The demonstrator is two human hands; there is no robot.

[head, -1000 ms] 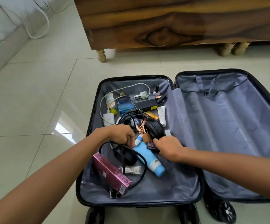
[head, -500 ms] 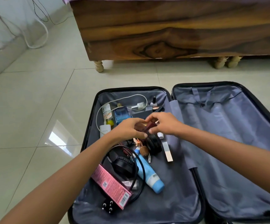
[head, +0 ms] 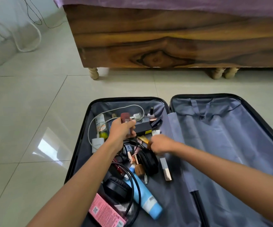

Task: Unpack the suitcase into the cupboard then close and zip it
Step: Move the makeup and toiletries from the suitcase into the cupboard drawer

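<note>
Nearest, a pink box (head: 106, 212), blue tube (head: 144, 198) and black headphones (head: 133, 174) lie in the left half of the open suitcase (head: 76, 158); further in, the left hand (head: 121, 134) is closed around a small maroon container (head: 125, 117); the right hand (head: 161, 145), blurred, curls over a gold item, hold unclear; unpacking looks barely begun; next, probably, carrying these small pieces to the cupboard, which is out of view.

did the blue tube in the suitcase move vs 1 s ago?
No. The blue tube keeps its slant between the headphones and the suitcase hinge. Its shift down the frame matches the suitcase rim's, so that is the camera tilting.
</note>
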